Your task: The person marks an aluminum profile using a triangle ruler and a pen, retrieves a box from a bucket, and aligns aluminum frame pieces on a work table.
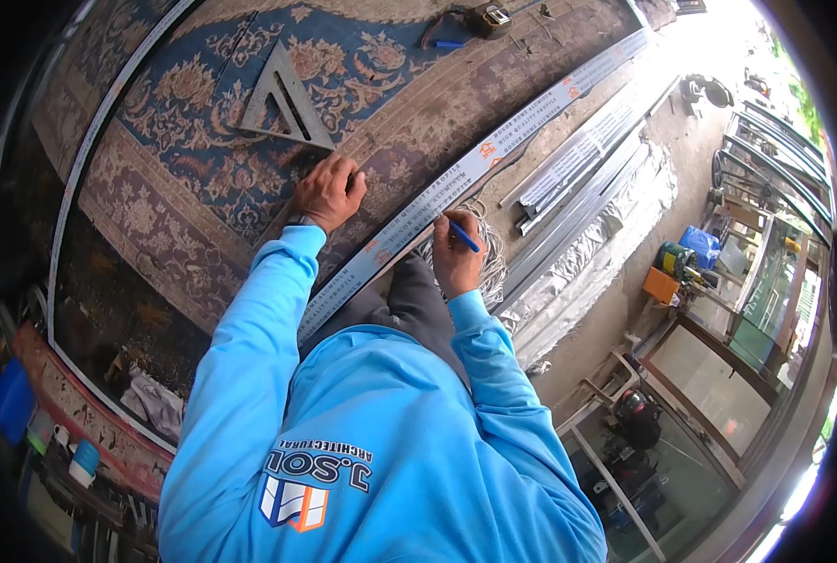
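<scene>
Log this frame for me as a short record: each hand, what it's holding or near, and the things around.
left hand: fingers curled, on or just over the carpet; nothing visible held
right hand: gripping a blue pen, at the near edge of the printed metal bar
pen contact: cannot tell whether the tip touches the bar
bar: lies slantwise, between the two hands
on carpet: triangle square, tape measure
beside right hand: coiled cord
beyond cord: more long metal bars
</scene>
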Demonstrator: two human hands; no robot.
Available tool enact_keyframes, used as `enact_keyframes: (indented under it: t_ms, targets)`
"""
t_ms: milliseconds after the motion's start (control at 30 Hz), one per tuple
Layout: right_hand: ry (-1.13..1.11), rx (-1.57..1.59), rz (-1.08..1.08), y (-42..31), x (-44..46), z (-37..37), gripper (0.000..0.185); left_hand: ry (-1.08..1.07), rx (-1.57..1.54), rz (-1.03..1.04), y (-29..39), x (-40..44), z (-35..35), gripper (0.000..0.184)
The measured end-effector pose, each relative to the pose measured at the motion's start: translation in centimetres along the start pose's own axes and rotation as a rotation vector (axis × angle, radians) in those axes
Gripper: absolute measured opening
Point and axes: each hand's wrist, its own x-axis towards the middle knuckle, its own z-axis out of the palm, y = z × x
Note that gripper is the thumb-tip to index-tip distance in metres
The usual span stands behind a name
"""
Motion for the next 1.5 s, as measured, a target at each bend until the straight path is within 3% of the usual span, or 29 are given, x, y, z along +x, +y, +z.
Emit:
enact_keyframes:
  t_ms: [367,667,1267,1367,1467,1500]
  targets:
    - [-0.125,0.001,0.035,-1.5,-3.3,0.6,0.019,-0.026,0.001,-0.017,-0.2,-0.1,0.1,0.018]
    - [-0.162,-0.084,-0.091,-1.8,-5.3,1.3,0.018,-0.032,0.005,-0.028,-0.2,-0.2,0.1,0.019]
    - [-0.264,-0.075,-0.125,-1.6,-7.0,2.0,0.018,-0.032,-0.003,-0.028,-0.5,-0.2,0.5,0.019]
    - [-0.288,-0.015,0.01,-1.9,-6.9,1.6,0.016,-0.02,-0.007,-0.029,-0.6,-0.3,0.6,0.019]
    - [-0.198,0.48,0.23,-0.7,-6.1,1.4,0.018,0.002,-0.02,-0.019,-0.5,-0.4,0.7,0.018]
    - [-0.165,0.487,0.206,-0.5,-5.9,0.5,0.022,0.01,-0.022,-0.014,-0.3,-0.4,0.7,0.019]
